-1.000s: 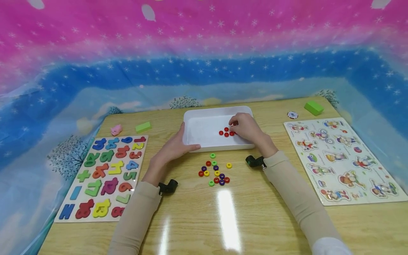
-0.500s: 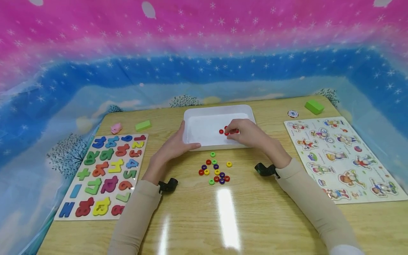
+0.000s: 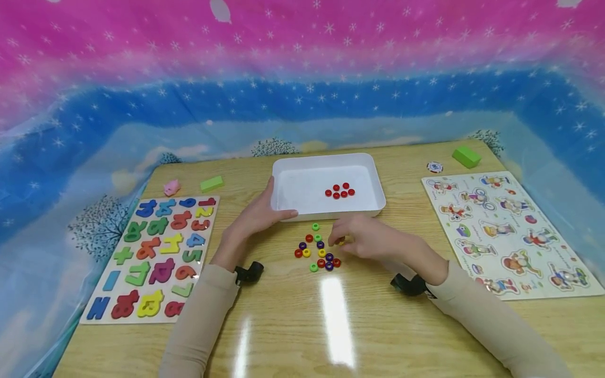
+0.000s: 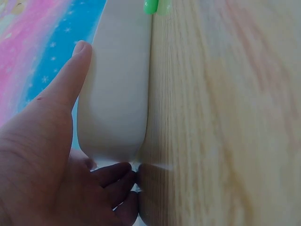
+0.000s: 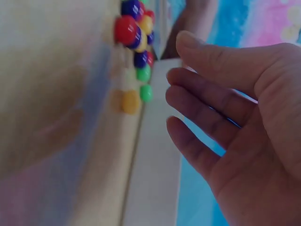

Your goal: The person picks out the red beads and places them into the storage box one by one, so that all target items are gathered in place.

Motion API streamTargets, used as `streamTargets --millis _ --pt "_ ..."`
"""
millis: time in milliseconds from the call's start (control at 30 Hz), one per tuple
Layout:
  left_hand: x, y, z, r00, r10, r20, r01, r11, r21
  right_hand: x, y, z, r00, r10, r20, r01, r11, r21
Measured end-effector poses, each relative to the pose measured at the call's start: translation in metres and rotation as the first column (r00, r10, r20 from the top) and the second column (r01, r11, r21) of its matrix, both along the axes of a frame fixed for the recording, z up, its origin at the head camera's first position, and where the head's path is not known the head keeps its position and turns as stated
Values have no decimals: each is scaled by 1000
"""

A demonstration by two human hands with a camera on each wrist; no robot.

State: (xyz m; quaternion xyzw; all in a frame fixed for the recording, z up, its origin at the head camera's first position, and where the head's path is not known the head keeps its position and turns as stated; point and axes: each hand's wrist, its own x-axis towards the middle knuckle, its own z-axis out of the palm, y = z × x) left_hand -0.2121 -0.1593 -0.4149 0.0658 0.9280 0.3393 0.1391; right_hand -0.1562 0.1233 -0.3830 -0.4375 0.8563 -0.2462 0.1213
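A shallow white tray (image 3: 302, 216) stands on the table, with several red ring beads (image 3: 344, 194) lying in its right part. My left hand (image 3: 257, 212) holds the tray's near left corner, thumb along the front wall and fingers at the left side. In the right wrist view my right hand (image 5: 230, 108) has thumb and fingertips apart with nothing between them. From the head, the right hand is just in front of the tray, over a yellow bead (image 3: 341, 241) partly hidden by its fingers. To its left lie loose beads in red, purple, green and yellow, including a green bead (image 3: 314, 268).
At the left is a number puzzle board (image 3: 156, 257), with a pink pig figure (image 3: 172, 187) and a green block (image 3: 211, 183) behind it. A picture puzzle board (image 3: 512, 236) lies at the right. Beyond it are a poker chip (image 3: 435, 167) and another green block (image 3: 466, 156).
My right hand has moved out of the tray, toward me, to the loose beads. The red beads in the tray are fully uncovered now. The left hand stays at the tray's corner.
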Motion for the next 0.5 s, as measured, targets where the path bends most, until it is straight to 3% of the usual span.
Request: streamTargets --millis 133,333,500 --pt "-2 0 0 1000 3 -7 -4 1000 -10 12 -1 -5 999 22 25 -23 999 37" --pt "-1 -1 1 1000 4 -6 -4 1000 -1 21 -7 -13 995 45 -89 -35 993 114" --pt "0 1 1 1000 1 -2 -1 1000 4 23 -8 -18 992 49 -115 -35 991 127"
